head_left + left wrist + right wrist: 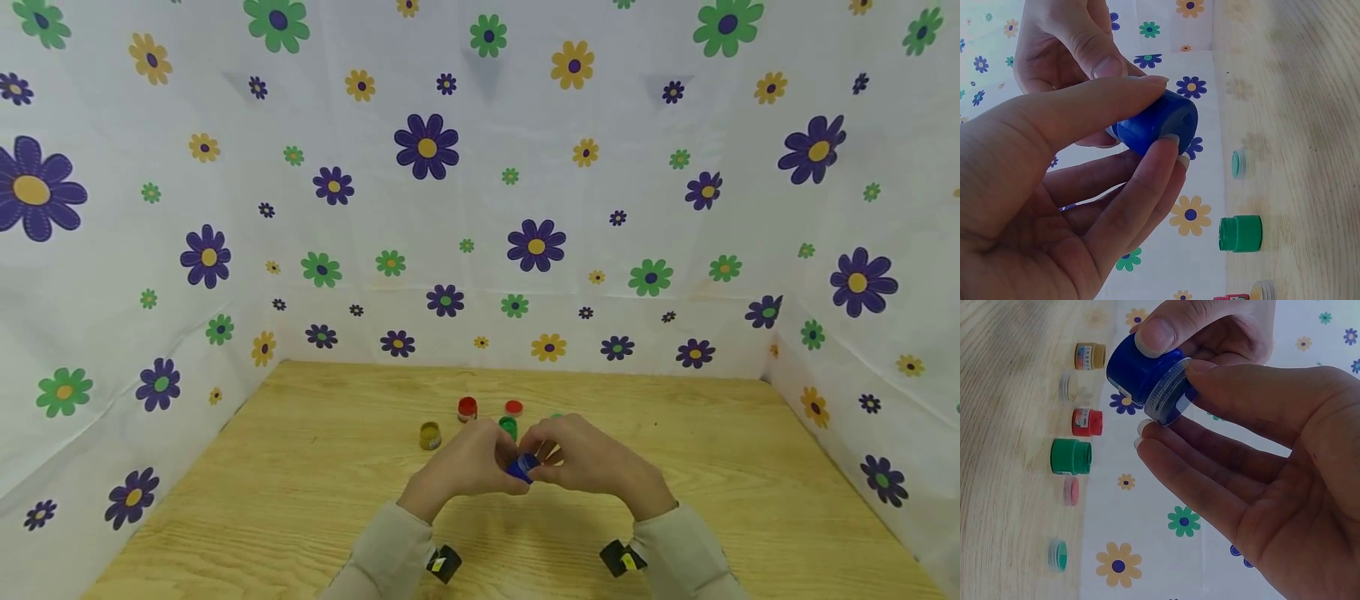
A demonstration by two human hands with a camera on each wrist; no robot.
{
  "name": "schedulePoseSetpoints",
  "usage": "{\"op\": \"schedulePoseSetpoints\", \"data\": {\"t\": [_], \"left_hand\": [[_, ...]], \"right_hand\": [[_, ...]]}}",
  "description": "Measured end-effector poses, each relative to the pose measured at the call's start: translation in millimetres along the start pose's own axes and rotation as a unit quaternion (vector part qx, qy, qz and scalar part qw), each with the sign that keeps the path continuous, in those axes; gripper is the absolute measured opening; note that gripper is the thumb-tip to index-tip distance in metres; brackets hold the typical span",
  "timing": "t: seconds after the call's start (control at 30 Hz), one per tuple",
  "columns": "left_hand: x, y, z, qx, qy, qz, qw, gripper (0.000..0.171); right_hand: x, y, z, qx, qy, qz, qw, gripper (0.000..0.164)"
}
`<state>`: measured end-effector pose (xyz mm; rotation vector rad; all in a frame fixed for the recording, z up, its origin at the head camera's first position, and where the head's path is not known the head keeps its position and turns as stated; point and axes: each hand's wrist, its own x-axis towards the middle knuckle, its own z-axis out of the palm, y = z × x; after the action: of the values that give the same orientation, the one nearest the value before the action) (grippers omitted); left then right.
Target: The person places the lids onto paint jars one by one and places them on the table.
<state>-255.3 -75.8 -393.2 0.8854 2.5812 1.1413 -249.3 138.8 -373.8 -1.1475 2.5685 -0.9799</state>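
Far left on the wood-grain table (315,467), a mustard-yellow paint jar (430,436) is standing uncapped; a clear-rimmed lid (1067,386) is lying between it and the red paint jar (467,408), also standing open. Nearer the person, the left hand (468,460) is gripping the body of a blue paint jar (519,469), thumb on one side, fingers on the other. Behind the hands, an open green paint jar (508,427) is standing, a red lid (513,407) lying close by. The blue jar is tilting in the air between both hands, its ridged clear screw lid (1166,390) sitting on it. Farther right, a green lid (1057,554) is lying on the table. The right hand (588,454) is pinching the blue jar's screw lid.
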Motion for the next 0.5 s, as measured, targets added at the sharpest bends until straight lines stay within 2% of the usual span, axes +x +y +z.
{"op": "schedulePoseSetpoints", "data": {"t": [0.5], "left_hand": [[0.5, 0.9, 0.6, 0.005, -0.001, 0.007, 1.0000, 0.010]], "right_hand": [[-0.6, 2.1, 0.3, -0.012, 0.002, -0.006, 1.000, 0.021]]}}
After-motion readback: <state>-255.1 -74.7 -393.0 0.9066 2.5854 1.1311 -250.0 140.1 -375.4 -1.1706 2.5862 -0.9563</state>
